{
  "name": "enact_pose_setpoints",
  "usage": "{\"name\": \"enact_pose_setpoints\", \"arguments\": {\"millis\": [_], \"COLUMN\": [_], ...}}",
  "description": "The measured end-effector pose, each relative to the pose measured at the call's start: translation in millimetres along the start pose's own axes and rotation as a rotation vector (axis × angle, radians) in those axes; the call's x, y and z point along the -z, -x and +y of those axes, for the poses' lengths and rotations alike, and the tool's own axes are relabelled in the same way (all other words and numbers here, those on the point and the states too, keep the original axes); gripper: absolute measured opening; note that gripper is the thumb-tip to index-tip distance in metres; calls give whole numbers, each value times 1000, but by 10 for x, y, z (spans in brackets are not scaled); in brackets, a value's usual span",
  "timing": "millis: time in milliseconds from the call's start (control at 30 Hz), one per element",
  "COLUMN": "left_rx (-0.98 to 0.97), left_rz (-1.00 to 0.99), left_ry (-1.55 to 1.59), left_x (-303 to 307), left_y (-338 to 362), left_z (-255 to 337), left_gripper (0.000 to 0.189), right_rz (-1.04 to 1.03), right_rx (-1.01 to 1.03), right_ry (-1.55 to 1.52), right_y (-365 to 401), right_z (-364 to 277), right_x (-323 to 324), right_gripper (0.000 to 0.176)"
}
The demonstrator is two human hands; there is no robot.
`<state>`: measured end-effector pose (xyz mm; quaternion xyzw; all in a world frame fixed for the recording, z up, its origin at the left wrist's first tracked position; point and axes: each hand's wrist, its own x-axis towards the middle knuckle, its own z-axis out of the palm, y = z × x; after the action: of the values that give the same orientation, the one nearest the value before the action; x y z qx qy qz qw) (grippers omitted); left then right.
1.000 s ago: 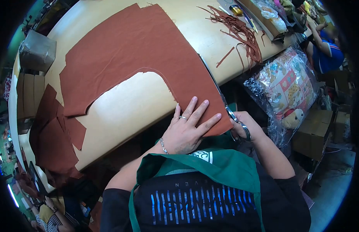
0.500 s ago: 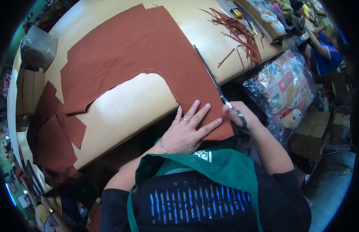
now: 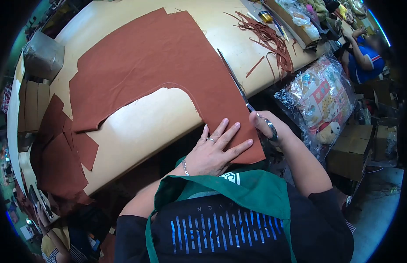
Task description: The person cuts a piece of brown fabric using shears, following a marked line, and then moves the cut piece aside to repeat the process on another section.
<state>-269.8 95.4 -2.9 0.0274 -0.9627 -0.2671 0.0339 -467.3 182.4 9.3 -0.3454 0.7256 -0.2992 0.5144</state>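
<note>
Fingers (image 3: 231, 153) of the left hand (image 3: 208, 154) are spread, pressing down on the near right corner of the rust-brown fabric (image 3: 155, 52)! The right hand (image 3: 273, 127) has its fingers curled round the handles of the scissors (image 3: 238, 85), whose long blades lie along the fabric's right edge. That fabric spreads across the bench (image 3: 146, 114), its near corner past the near edge, and thin fabric strips (image 3: 273, 39) sit in a tangle at far right!

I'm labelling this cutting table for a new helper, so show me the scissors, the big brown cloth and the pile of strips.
Scissors (image 3: 250, 106): head view, metal near the handles.
Cloth (image 3: 142, 57): head view, broad upper part.
Strips (image 3: 268, 34): head view, thick of the pile.
</note>
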Motion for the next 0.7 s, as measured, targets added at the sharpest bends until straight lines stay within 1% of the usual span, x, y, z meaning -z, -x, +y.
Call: {"name": "enact_pose_setpoints", "arguments": {"millis": [33, 67, 167, 400, 667, 700], "left_rx": [-5, -8, -14, -19, -34, -34], "left_rz": [-2, -4, 13, 8, 15, 18], "left_ry": [-9, -18, -23, 7, 10, 21], "left_x": [1, 4, 9, 18, 41, 47], "left_y": [5, 13, 40, 68, 98, 100], "left_z": [2, 1, -9, -14, -20, -16], "left_gripper": [60, 57, 57, 56, 54, 59], "right_rz": [29, 28, 43, 142, 127, 123], "right_rx": [71, 53, 19, 56, 32, 41], "right_ry": [27, -6, -62, -8, -64, -109], "right_y": [-56, -110, -189, -148, -151, -161], "right_z": [0, 42, 114, 141, 47, 25], "right_x": [-2, -12, -52, -179, -156, -175], "right_gripper": [71, 72, 72, 72, 71, 71]}}
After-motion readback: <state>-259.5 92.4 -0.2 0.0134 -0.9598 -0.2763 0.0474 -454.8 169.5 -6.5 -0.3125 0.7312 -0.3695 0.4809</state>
